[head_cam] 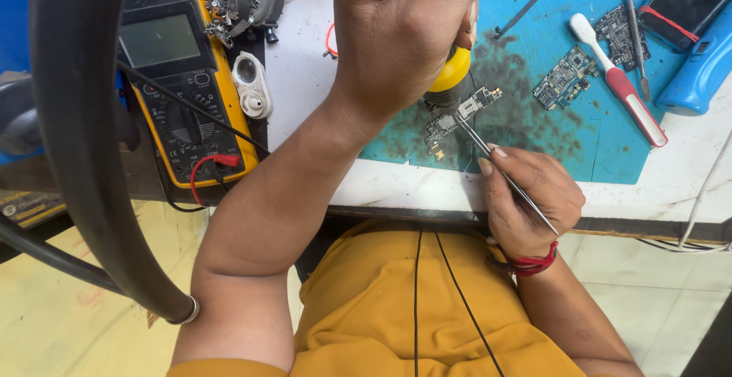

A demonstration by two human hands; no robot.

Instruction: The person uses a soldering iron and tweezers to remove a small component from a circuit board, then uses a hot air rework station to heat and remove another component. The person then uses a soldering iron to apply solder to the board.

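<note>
the left hand (400, 38) is gripping a yellow-tipped hot tool (450, 76) over the small circuit board (461, 114) at frame centre while the right hand (530, 198) is pinching tweezers (496, 165) on it, likely mid-rework, next needing a steady lift.

The left hand (400, 38) covers most of the hot-air tool (450, 76) it grips, whose handle runs off the top edge; only the yellow collar and dark nozzle show. The nozzle hides part of the small circuit board (461, 114) beneath. The tweezers (503, 175) vanish into the right hand (530, 202), their rear end unseen. Parts on the boards are too small to tell. The multimeter (179, 80) is partly behind a thick black hose (76, 141). A black phone (690, 0) is cut off at the top right corner.
</note>
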